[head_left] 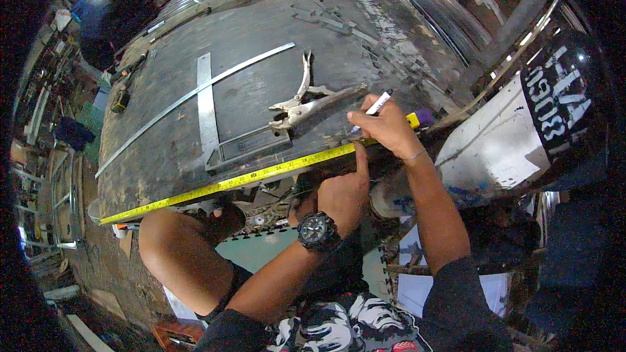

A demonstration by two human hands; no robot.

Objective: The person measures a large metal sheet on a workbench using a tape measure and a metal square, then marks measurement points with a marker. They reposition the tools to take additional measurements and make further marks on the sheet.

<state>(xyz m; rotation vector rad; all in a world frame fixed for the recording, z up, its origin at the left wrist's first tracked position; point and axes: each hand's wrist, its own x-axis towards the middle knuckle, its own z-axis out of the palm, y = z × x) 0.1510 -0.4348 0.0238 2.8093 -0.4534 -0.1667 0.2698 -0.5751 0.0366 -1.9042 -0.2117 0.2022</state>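
A yellow tape measure (251,175) lies stretched along the near edge of the dark workbench (163,146). My left hand (343,190) presses the blade with its straightened index finger near the right end, while its other fingers are curled. Just above that fingertip, my right hand (386,127) grips a white marker (381,102) with its tip pointing down close to the blade. Beyond the right hand's wrist, part of the yellow tape case (413,120) shows. Locking pliers (297,112) lie on the bench left of the right hand, next to a small rectangular metal frame (254,146).
Two flat metal strips (207,104) cross on the bench. Small metal pieces (339,26) are scattered at the far side. A white cylinder (489,150) with a black lettered band stands at the right. My bent knee (173,248) is close to the near edge.
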